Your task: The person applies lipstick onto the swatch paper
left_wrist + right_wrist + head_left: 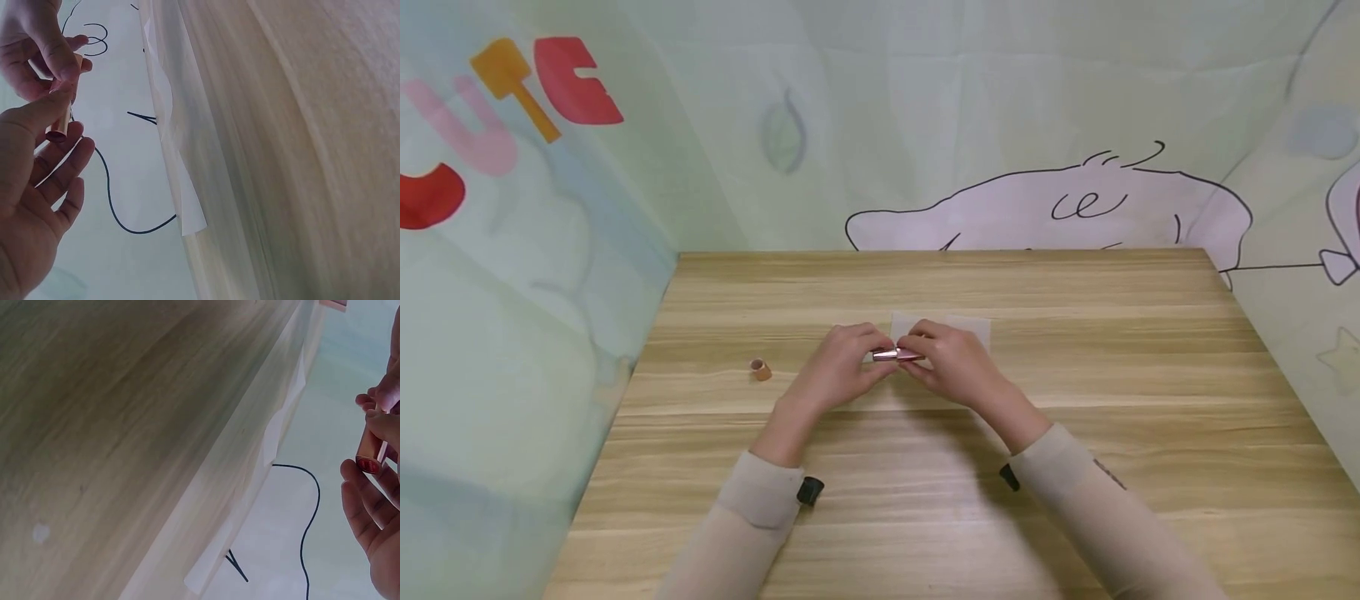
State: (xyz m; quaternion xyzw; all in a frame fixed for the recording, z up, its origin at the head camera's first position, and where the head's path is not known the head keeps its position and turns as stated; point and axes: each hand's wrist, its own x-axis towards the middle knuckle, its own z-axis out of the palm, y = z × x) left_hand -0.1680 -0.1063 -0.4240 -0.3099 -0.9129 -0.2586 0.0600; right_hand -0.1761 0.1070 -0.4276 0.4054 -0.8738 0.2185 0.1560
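Both hands meet over the middle of the table around a shiny pink metallic lipstick tube (886, 355). My left hand (841, 367) pinches its left end between thumb and fingertips. The other end is pinched by my right hand (953, 368), so the tube lies level between them in the head view. A round red end of the tube (369, 464) shows in the right wrist view, beside the right fingers. Fingertips hide the tube's middle. Behind and below the hands, a thin whitish sheet of paper (979, 328) lies on the table.
To the left of the hands, a small hollow orange-brown cylinder (761, 370) stands on the wood-grain table (1075, 517). A printed cloth backdrop (925, 117) hangs behind the table and along its sides. Dark clips (809, 491) sit at the sleeve cuffs.
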